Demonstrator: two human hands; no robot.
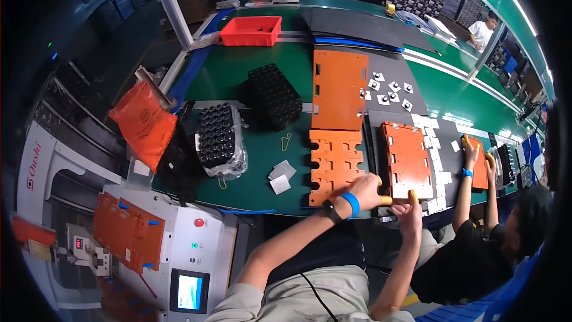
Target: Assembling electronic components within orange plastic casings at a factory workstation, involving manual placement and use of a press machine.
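An orange slotted fixture plate [409,158] lies in front of me at the right of my work area. My left hand [360,195], with a blue wristband, a dark watch and yellow finger covers, is closed at its near left corner. Along the near edge, my right hand [409,213] grips it, a yellow-covered finger lying against the edge; the underside of that grip is hidden. Left of it lies an orange plate with round cutouts [335,158], partly behind my left hand. Beyond that is a flat orange plate [339,89].
Black trays [274,95], a wrapped black tray [217,137] and white squares [280,183] lie left. A red bin [250,31] stands farther back. Small black-and-white parts [393,90] sit on a dark sheet. A co-worker [476,250] handles another orange plate; a machine [179,244] stands lower left.
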